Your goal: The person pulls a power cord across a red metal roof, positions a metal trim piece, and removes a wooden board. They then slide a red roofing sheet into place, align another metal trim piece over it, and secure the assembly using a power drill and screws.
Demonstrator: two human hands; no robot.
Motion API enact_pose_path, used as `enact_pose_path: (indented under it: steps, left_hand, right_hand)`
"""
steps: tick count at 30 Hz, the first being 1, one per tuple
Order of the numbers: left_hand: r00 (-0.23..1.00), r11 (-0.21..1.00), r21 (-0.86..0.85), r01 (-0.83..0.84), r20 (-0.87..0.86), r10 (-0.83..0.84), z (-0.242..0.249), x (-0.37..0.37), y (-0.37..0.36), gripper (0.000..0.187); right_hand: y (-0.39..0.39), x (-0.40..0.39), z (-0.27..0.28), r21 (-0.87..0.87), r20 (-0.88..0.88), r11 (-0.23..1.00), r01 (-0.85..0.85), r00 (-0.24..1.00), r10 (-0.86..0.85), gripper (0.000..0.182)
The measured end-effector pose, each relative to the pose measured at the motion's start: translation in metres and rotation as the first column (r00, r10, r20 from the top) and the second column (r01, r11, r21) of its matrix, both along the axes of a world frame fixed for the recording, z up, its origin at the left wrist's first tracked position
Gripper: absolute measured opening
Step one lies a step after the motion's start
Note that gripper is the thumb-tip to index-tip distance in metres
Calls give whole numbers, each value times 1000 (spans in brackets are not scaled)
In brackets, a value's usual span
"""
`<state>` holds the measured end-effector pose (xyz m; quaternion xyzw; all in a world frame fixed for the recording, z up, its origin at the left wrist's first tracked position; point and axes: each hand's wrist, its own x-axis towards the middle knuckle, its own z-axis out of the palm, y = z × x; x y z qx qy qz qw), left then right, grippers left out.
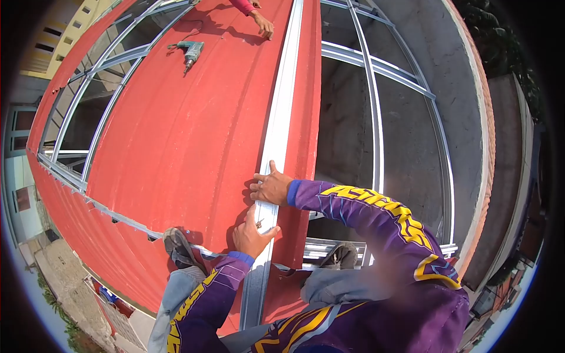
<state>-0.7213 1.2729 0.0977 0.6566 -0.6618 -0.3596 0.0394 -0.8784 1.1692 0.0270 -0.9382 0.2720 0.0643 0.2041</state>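
A long silvery metal channel (pixel 281 112) lies lengthwise over the red roofing sheet (pixel 170 141), running from my knees to the far edge. My right hand (pixel 272 187) reaches across it, fingers hooked over its left edge and thumb pointing away from me. Just nearer to me, my left hand (pixel 252 235) grips the same channel, with the thumb across the top. Beside the left fingers sits a small dark fleck (pixel 259 224), too small to make out. Purple sleeves cover both arms.
A green power drill (pixel 189 53) with a cord lies on the red sheet. Beyond it, another person's hand (pixel 263 26) rests on the sheet. Open metal roof framing (pixel 374 112) spans deep gaps on the right and left. My shoe (pixel 179 247) is by the sheet's lower edge.
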Motion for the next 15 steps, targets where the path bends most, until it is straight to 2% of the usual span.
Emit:
enact_pose_path:
  steps: [5, 9, 11, 13, 15]
  left_hand:
    - [1000, 997, -75, 18, 20, -17, -10, -6, 7, 83]
    - [992, 998, -61, -35, 119, 42, -19, -15, 0, 85]
    - [999, 986, -161, -36, 34, 42, -38, -19, -16, 87]
    - [991, 994, -86, -75, 103, 84, -24, -33, -49, 84]
    - [988, 984, -145, -108, 95, 122, -37, -32, -60, 78]
  right_hand:
    - [-2, -1, 3, 13, -70, 999, -46, 997, 46, 37]
    - [-18, -8, 9, 88, -117, 995, -51, 991, 61, 35]
    - [-34, -15, 1, -6, -189, 1000, -2, 982, 1, 37]
    - [-61, -32, -24, -83, -166, 995, 63, 983, -76, 38]
    - [-83, -45, -28, -186, -239, 961, 203, 940, -245, 39]
